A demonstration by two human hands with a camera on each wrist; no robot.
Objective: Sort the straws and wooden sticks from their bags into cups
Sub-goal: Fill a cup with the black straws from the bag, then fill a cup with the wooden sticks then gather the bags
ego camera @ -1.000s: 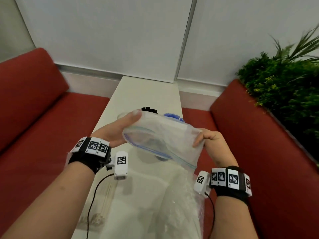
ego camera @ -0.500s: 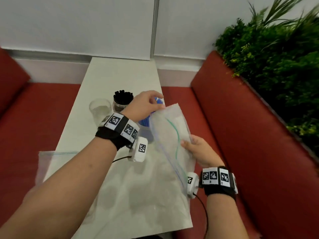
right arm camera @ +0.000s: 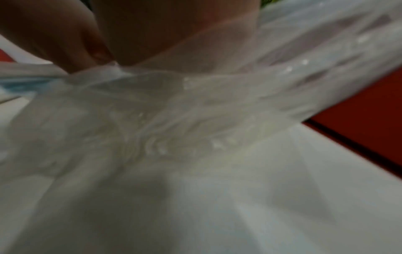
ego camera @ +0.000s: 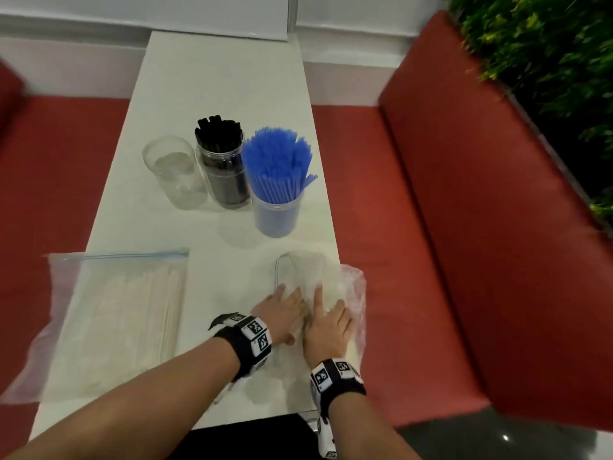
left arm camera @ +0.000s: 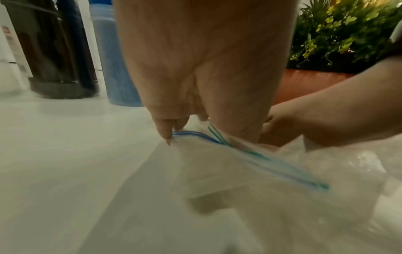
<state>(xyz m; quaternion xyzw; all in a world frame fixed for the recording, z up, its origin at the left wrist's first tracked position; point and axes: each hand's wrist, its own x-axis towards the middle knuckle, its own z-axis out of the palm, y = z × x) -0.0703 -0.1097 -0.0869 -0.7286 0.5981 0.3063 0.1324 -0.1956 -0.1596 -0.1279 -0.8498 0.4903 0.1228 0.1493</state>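
Observation:
An empty clear zip bag [ego camera: 310,272] lies crumpled on the white table [ego camera: 215,78] near its right front corner. My left hand [ego camera: 288,295] and right hand [ego camera: 326,303] lie side by side on it, fingers stretched out and pressing it down. In the left wrist view my left fingertips [left arm camera: 167,132] touch the bag's blue zip edge [left arm camera: 250,156]. Thin plastic [right arm camera: 195,111] fills the right wrist view. A second zip bag with wooden sticks [ego camera: 132,313] lies shut at the front left. Behind stand an empty clear cup [ego camera: 172,172], a cup of black straws [ego camera: 223,167] and a cup of blue straws [ego camera: 278,180].
Red bench cushions [ego camera: 464,227] flank the narrow table on both sides. A green plant hedge [ego camera: 547,54] runs behind the right backrest. The empty bag overhangs the table's right edge a little, and the stick bag overhangs the left edge.
The empty bag was held up in the air beside the cups by both hands. It now lies on the table's right front, with both hands flat on it.

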